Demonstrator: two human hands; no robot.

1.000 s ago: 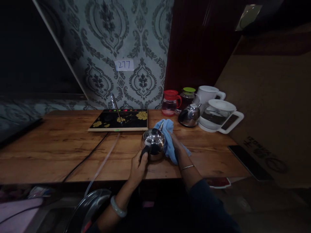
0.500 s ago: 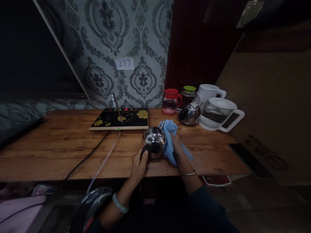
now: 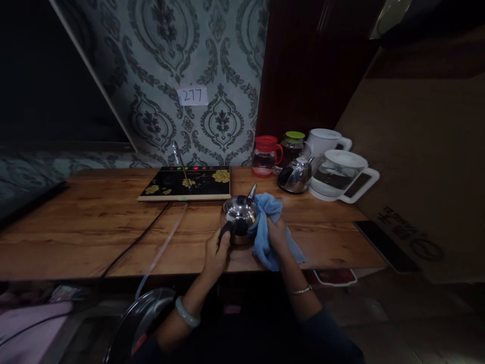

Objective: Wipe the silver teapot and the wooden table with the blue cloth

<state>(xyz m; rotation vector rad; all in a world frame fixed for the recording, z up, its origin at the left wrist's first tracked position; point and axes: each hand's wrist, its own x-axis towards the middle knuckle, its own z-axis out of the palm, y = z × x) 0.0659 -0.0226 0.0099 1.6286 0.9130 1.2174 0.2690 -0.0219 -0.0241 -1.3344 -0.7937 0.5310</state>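
At the desk's [image 3: 94, 242] near edge, the left hand [image 3: 216, 253] closes its fingers on the steel kettle's [image 3: 239, 216] black handle, spout pointing away, while the right hand [image 3: 276, 233] grips a blue cloth [image 3: 265, 230] against its right flank.

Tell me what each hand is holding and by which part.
The left hand grips the steel kettle by its black handle. The right hand holds a bunched blue cloth against the kettle's side.

A small shiny steel kettle [image 3: 239, 218] (spout pointing away, black handle toward the viewer) stands upright near the worktop's front edge, a crumpled blue cloth [image 3: 267, 230] pressed against its right side.
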